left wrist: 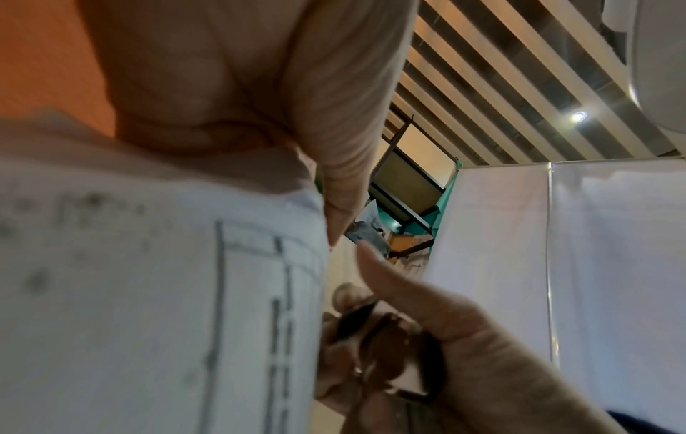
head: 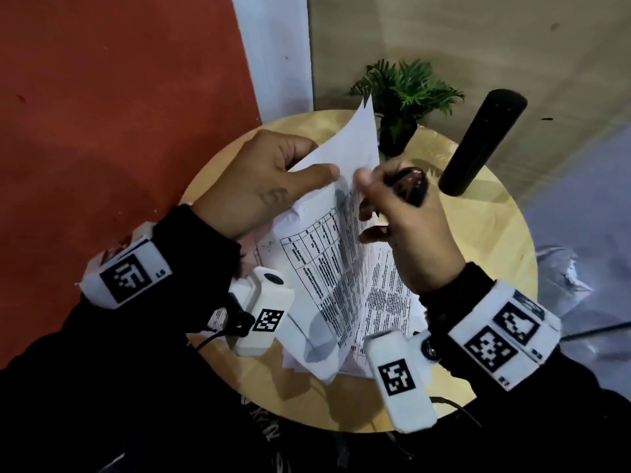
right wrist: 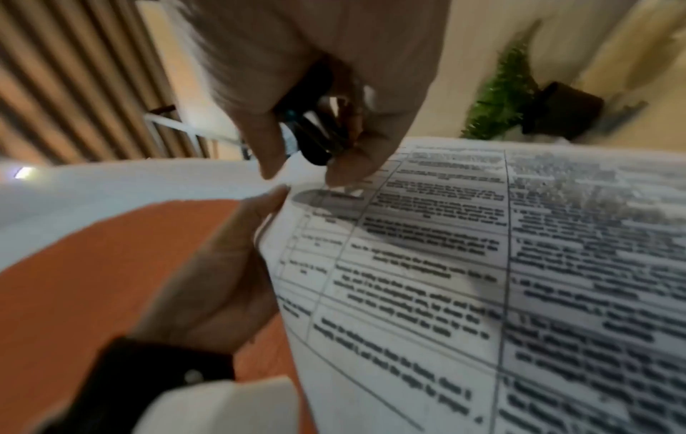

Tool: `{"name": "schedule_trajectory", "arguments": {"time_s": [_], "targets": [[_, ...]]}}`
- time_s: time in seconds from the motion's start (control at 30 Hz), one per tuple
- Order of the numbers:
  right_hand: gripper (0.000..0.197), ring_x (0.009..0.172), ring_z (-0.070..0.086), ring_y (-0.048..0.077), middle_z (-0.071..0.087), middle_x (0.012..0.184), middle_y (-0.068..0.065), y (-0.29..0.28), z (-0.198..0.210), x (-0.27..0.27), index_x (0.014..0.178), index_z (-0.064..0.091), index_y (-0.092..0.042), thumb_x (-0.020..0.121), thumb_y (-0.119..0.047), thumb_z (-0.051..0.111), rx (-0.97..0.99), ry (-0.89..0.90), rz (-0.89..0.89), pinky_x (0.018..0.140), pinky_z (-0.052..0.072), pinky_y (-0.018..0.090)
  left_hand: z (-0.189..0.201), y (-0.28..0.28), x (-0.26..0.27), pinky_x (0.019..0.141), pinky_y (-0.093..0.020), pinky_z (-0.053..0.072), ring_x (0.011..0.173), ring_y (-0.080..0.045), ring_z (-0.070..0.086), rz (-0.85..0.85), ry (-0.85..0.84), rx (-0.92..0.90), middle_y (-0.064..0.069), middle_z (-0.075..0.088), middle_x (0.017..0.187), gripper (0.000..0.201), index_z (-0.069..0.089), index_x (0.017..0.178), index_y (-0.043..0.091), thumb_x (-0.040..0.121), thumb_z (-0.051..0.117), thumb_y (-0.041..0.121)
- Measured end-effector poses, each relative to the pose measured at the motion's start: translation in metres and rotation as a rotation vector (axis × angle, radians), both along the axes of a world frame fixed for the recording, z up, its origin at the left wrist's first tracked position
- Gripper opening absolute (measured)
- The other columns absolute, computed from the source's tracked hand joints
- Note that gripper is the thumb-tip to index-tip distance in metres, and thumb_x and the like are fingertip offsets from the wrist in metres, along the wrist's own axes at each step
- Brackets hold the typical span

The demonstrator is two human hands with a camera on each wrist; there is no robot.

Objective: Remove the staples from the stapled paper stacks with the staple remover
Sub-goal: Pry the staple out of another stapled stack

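Note:
A stack of printed paper sheets (head: pixel 327 264) is lifted above the round wooden table (head: pixel 485 240). My left hand (head: pixel 266 186) pinches the top left corner of the stack, thumb on the upper side; one blank sheet (head: pixel 351 138) stands up behind it. My right hand (head: pixel 399 213) grips a dark staple remover (head: pixel 409 186) in the palm, and its thumb and forefinger touch the paper's top edge beside my left thumb. In the right wrist view the staple remover (right wrist: pixel 315 138) sits between the fingers just above the printed sheet (right wrist: pixel 482 279). In the left wrist view the staple remover (left wrist: pixel 386 352) shows below the paper (left wrist: pixel 148 293). No staple is visible.
A small potted plant (head: pixel 403 97) stands at the table's far edge. A black cylinder (head: pixel 481 145) rises over the right side of the table. More loose sheets (head: pixel 386 298) lie on the table under the lifted stack. A red wall is on the left.

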State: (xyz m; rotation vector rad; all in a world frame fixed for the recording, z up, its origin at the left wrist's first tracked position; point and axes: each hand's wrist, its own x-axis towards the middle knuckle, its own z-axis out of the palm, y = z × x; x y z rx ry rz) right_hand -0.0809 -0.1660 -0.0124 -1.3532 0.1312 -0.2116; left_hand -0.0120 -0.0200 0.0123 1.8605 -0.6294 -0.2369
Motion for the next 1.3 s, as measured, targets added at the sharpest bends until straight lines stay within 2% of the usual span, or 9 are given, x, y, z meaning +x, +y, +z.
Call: {"name": "schedule_trajectory", "arguments": {"time_s": [0.1,0.3,0.5,0.6,0.8,0.9,1.0,1.13,1.3], "targets": [[0.019,0.058,0.052,0.011,0.056,0.069,0.007,0.006,-0.001,0.001,0.067,0.055,-0.019,0.076,-0.019,0.072,-0.234,-0.016,-0.047,0.040,0.040,0.019,0.001,-0.003,-0.004,0.054,-0.029,0.022,0.062,-0.017,0.029,-0.010,-0.075,0.056,-0.007,0.037,0.066,0.059,0.047,0.067,-0.017,0.077,0.063,0.039],[0.020,0.053,0.052,0.010,0.059,0.064,0.005,0.004,0.009,0.000,0.066,0.059,-0.017,0.081,-0.006,0.066,-0.219,0.100,-0.079,0.042,0.036,0.014,0.002,-0.006,-0.004,0.048,-0.020,0.019,0.048,-0.004,0.023,0.010,-0.232,0.151,0.005,0.020,0.053,0.045,0.032,0.049,0.021,0.082,0.059,0.033],[0.015,0.042,0.046,0.006,0.052,0.057,0.003,0.006,0.017,0.004,0.069,0.059,-0.009,0.080,0.000,0.061,-0.143,0.158,-0.065,0.039,0.028,0.011,0.000,-0.007,0.000,0.053,-0.027,0.021,0.057,-0.008,0.027,-0.023,-0.175,0.151,-0.005,0.029,0.060,0.055,0.048,0.064,-0.011,0.077,0.062,0.041],[0.010,0.047,0.048,0.007,0.056,0.057,0.006,0.010,0.016,0.003,0.061,0.060,-0.011,0.070,-0.009,0.063,-0.219,0.081,-0.106,0.043,0.033,0.013,-0.001,-0.008,0.001,0.060,-0.032,0.027,0.066,-0.018,0.034,-0.037,-0.069,0.078,-0.010,0.043,0.068,0.066,0.052,0.075,-0.018,0.069,0.061,0.047],[0.005,0.070,0.058,0.025,0.062,0.072,0.013,0.020,0.011,0.002,0.061,0.061,-0.025,0.063,-0.021,0.064,-0.294,-0.018,-0.287,0.068,0.048,0.044,-0.003,-0.012,0.001,0.063,-0.037,0.035,0.070,-0.018,0.042,0.020,-0.007,0.025,-0.012,0.051,0.075,0.060,0.057,0.079,-0.016,0.066,0.064,0.042],[0.006,0.064,0.056,0.017,0.061,0.065,0.005,0.019,0.012,-0.001,0.061,0.061,-0.022,0.065,-0.019,0.063,-0.261,0.023,-0.236,0.058,0.042,0.028,-0.003,-0.011,0.000,0.059,-0.046,0.039,0.069,-0.017,0.040,0.036,-0.076,0.059,-0.011,0.049,0.072,0.057,0.058,0.076,-0.012,0.068,0.061,0.043],[0.015,0.054,0.048,0.009,0.055,0.061,0.005,0.012,0.014,-0.003,0.064,0.059,-0.011,0.077,-0.006,0.064,-0.213,0.088,-0.132,0.045,0.034,0.012,-0.001,-0.009,0.000,0.057,-0.036,0.034,0.066,-0.015,0.038,0.009,-0.110,0.094,-0.009,0.046,0.068,0.049,0.062,0.073,-0.004,0.070,0.060,0.045],[0.012,0.046,0.043,0.008,0.049,0.063,0.010,0.007,0.020,-0.002,0.073,0.057,-0.005,0.083,0.002,0.057,-0.132,0.202,-0.042,0.037,0.028,0.011,0.000,-0.004,-0.001,0.061,-0.024,0.039,0.066,-0.005,0.050,-0.076,-0.006,0.118,-0.002,0.063,0.072,0.017,0.068,0.078,0.010,0.078,0.064,0.027],[0.017,0.046,0.050,0.007,0.052,0.052,-0.006,-0.003,0.022,-0.001,0.069,0.055,-0.017,0.082,-0.009,0.063,-0.047,0.395,0.055,0.038,0.026,0.012,0.004,0.001,-0.002,0.070,-0.037,0.046,0.077,-0.014,0.056,-0.139,-0.031,0.155,-0.025,0.067,0.090,0.036,0.068,0.089,0.003,0.073,0.068,0.035]]}}
